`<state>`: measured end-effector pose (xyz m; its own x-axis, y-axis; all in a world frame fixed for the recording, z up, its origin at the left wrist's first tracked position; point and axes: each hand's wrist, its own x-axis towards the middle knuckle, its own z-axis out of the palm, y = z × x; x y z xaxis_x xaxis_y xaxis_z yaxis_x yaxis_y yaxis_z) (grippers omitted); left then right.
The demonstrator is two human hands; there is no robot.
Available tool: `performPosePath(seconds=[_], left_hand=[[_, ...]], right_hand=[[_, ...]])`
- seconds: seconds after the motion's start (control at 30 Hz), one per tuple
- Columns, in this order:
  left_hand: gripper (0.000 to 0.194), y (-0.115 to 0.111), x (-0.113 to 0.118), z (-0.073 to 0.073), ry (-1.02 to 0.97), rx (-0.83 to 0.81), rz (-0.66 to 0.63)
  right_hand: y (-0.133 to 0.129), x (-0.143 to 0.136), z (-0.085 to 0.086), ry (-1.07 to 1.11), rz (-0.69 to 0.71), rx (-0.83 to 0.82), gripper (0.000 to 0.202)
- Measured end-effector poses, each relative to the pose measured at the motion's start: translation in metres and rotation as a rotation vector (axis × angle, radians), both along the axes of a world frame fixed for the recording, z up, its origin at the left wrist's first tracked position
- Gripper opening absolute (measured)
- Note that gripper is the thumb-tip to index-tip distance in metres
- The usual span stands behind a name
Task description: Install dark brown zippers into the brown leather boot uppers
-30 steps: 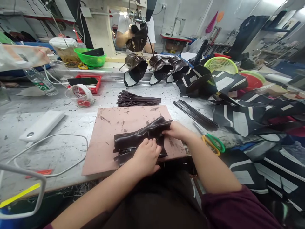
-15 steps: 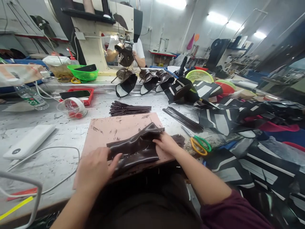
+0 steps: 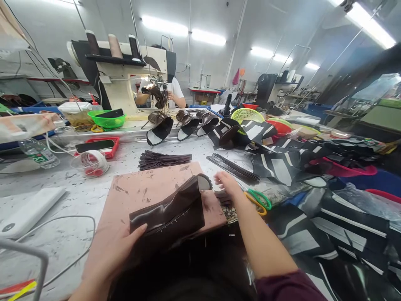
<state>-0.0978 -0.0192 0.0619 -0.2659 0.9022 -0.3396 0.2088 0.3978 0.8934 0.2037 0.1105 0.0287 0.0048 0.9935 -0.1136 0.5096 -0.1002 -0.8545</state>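
"One brown leather boot upper (image 3: 167, 211) lies on the pink board (image 3: 147, 184) in our head view. How's our left hand (image 3: 120, 246)?"

"Thumb on its near left end; we can't tell whether the fingers grip."

"And our right hand (image 3: 226, 184)?"

"Just beside its far right end, fingers loosely curled, half open, near the scissors (image 3: 258, 203)."

The glossy dark brown leather piece (image 3: 171, 209) lies creased and slanted on the pink board (image 3: 147, 188), lower centre of the frame. Short pale marks line its seam; the upper-right end is rounded.
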Motion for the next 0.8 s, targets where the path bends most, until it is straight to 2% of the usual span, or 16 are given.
performPosePath(seconds=[0.1,0.2,0.3,0.37,0.47,0.53,0.6,0.63,0.67,0.7,0.73,0.8], left_hand=[[0.024,-0.006,0.012,0.006,-0.207,-0.153,0.063],[0.023,-0.011,0.024,0.007,-0.517,-0.14,0.135],[0.013,-0.015,0.034,0.002,-0.788,-0.203,0.197],[0.013,-0.017,0.038,-0.003,-0.857,-0.261,0.212],[0.013,-0.019,0.041,-0.012,-0.836,-0.256,0.186],[0.014,-0.021,0.042,-0.016,-0.817,-0.225,0.196],[0.016,-0.022,0.042,-0.019,-0.802,-0.204,0.221],[0.016,-0.022,0.041,-0.02,-0.796,-0.198,0.226],[0.016,-0.022,0.041,-0.021,-0.791,-0.195,0.222],[0.015,-0.022,0.04,-0.022,-0.783,-0.192,0.215],[0.014,-0.022,0.04,-0.023,-0.775,-0.189,0.205],[0.011,-0.021,0.039,-0.025,-0.77,-0.192,0.19]], right_hand=[[0.027,0.0,-0.012,-0.084,-0.023,-0.08,0.017],[0.038,-0.007,-0.021,-0.113,0.03,-0.146,0.021],[0.039,-0.007,-0.02,-0.097,0.088,-0.17,0.019],[0.037,-0.002,-0.014,-0.068,0.088,-0.141,0.023],[0.028,0.005,0.001,-0.009,-0.01,-0.016,0.03],[0.012,0.003,0.014,0.086,-0.156,0.155,0.035],[-0.014,-0.007,0.025,0.298,-0.278,0.38,0.034],[-0.03,-0.016,0.029,0.445,-0.267,0.474,0.032],[-0.046,-0.027,0.032,0.54,-0.157,0.469,0.031],[-0.062,-0.039,0.033,0.567,0.025,0.373,0.03],[-0.075,-0.05,0.033,0.57,0.214,0.289,0.028],[-0.094,-0.071,0.029,0.487,0.479,0.203,0.024]])
